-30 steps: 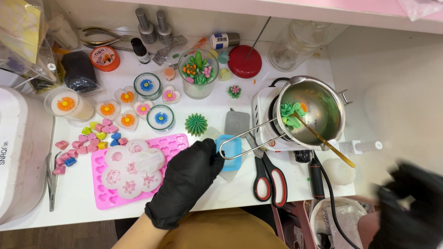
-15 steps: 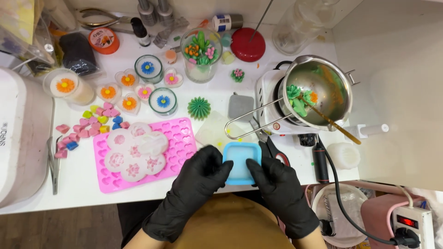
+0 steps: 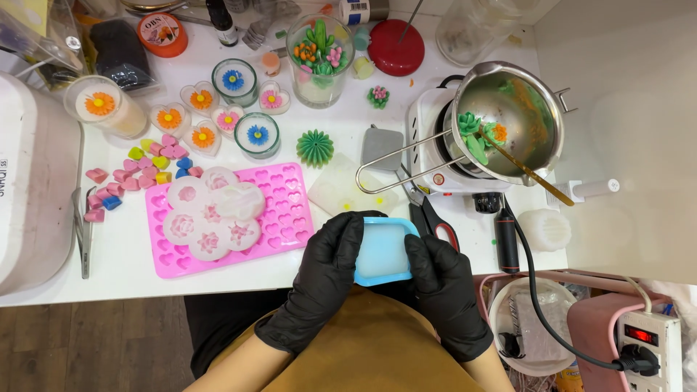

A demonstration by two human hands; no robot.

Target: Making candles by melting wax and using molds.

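A: Head view: both gloved hands clamp the blue square mould (image 3: 382, 250) at the white table's near edge (image 3: 109, 279), left hand (image 3: 328, 265) on one side, right hand (image 3: 441, 274) on the other.

B: Crowded surface! Pink heart tray (image 3: 279, 218) just left, scissors (image 3: 433, 221) beside the right hand, steel pot (image 3: 508, 120) on the hotplate beyond. Wooden floor (image 3: 87, 348) below left.

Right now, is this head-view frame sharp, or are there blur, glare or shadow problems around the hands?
Head view: sharp and evenly lit; both gloved hands, left hand and right hand, show no motion blur around the blue mould. Glare sits on the steel pot, and the bare wall at right is washed out. Shadows are soft, and straight edges bow slightly near the frame's borders.
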